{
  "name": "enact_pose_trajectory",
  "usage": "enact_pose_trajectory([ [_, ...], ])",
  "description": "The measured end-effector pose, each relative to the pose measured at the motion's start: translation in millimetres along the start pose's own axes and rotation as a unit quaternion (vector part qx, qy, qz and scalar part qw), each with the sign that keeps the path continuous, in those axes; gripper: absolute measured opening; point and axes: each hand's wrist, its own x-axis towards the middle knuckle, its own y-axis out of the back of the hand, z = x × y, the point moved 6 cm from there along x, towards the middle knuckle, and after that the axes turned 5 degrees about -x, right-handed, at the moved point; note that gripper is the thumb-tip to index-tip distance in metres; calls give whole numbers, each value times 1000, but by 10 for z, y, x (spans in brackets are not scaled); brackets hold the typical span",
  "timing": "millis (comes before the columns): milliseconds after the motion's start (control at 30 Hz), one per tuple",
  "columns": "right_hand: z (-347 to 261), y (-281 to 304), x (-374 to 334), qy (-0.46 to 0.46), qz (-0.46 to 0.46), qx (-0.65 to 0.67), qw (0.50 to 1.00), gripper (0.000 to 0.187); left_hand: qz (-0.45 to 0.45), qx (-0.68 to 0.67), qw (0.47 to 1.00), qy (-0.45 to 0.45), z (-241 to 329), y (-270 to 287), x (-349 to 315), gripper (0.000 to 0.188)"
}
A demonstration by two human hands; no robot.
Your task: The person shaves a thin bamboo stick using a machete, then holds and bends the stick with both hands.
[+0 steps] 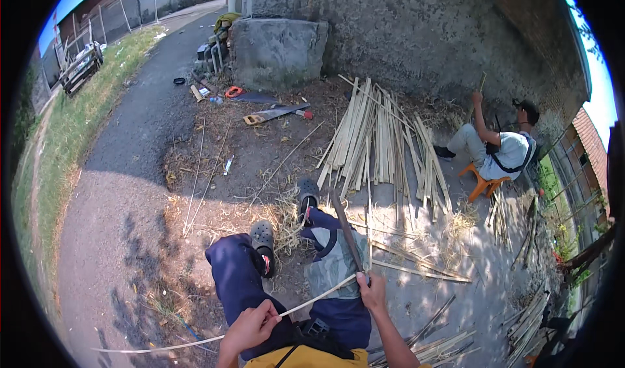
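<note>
A thin, pale bamboo strip point(314, 301) runs slantwise across my lap, its long end trailing to the lower left. My left hand point(251, 327) pinches the strip between thumb and fingers. Closed round the handle of a long, dark-bladed knife point(346, 228) is my right hand point(373, 294), at the strip's upper end. The blade points up and away, over my right leg. Whether its edge touches the strip is hidden by the fingers. A camouflage cloth point(331, 278) covers part of that leg.
Beyond my feet lies a big pile of split bamboo strips point(368, 140). Handsaws point(273, 113) rest on the dirt near a concrete block point(278, 52). At right, a co-worker point(504, 150) sits on an orange stool point(480, 184), holding a strip. More strips point(433, 352) lie at lower right.
</note>
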Motion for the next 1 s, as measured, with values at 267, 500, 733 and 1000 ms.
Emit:
enact_pose_trajectory([
  [267, 510, -220, -258, -155, 36, 458, 875, 49, 76, 26, 989, -124, 278, 355, -313, 11],
  [500, 1686, -364, -364, -289, 89, 552, 777, 56, 59, -145, 981, -112, 324, 106, -396, 22],
  [733, 3602, -975, -1752, -467, 109, 227, 847, 47, 74, -226, 968, -80, 188, -180, -741, 27],
  [1000, 3931, -1114, -2537, -454, 5, -22, 891, 65, 62, -193, 975, -90, 504, -86, -704, 27],
])
